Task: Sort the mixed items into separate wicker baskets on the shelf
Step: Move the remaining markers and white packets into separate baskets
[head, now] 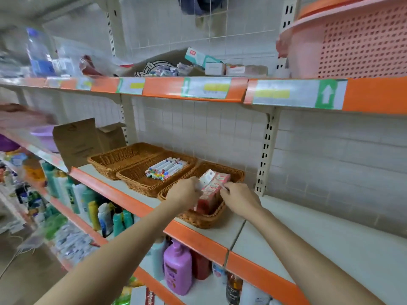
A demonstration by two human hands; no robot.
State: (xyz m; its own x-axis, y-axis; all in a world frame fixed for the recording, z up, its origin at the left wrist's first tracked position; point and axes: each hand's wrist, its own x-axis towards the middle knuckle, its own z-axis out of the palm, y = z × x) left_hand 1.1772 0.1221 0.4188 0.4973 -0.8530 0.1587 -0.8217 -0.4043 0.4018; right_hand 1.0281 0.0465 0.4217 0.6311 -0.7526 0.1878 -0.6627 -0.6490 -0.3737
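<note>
Boxes (212,188), pink and red, lie packed together in the right basket (202,219), their long axes running from the near rim toward the back wall, far ends tipped up. The left hand (184,192) has its grip curled round the boxes' left edge, and the right hand (239,198) pinches their right edge, so both hold the same stack from opposite sides. Just left, touching, sits the middle basket (136,179), holding markers (165,168) that lie side by side, coloured caps toward the front, bodies pointing back and right. Beyond it, the left basket (114,159) touches the middle one. All three stand in a slanted row on the shelf (308,236), whose front edge is orange. A cardboard box (77,142) stands behind the left basket. Bottles (177,268) crowd the shelf below; above, a pink hamper (352,40) and small cartons (214,67).
</note>
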